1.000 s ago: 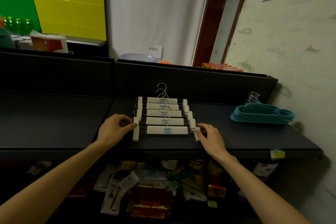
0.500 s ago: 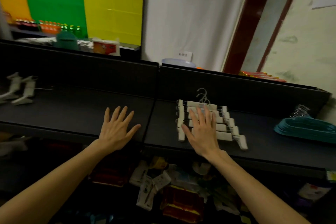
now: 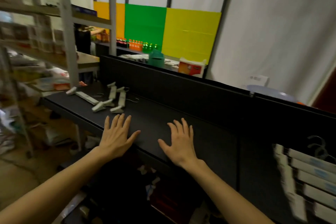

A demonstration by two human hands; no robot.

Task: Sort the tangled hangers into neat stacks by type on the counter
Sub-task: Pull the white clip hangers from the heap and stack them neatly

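On the black counter [image 3: 209,143], a loose tangle of white clip hangers [image 3: 107,99] lies at the far left, wire hooks splayed. A neat stack of the same white clip hangers [image 3: 307,178] sits at the right edge of view, blurred. My left hand [image 3: 117,136] hovers flat over the counter's front edge, fingers spread, just short of the tangle and holding nothing. My right hand [image 3: 180,143] is spread palm down over the bare middle of the counter, also holding nothing.
A black back panel [image 3: 181,87] rises behind the counter. A metal shelving rack [image 3: 69,42] stands at the left. Beyond the panel are coloured bottles [image 3: 138,44], a green box [image 3: 156,57] and a red-and-white carton [image 3: 191,68]. Packaged goods fill the space under the counter.
The view has swung left, away from the neat stack. Both hands let go of the stack and moved left with fingers spread; the loose tangle has come into view.
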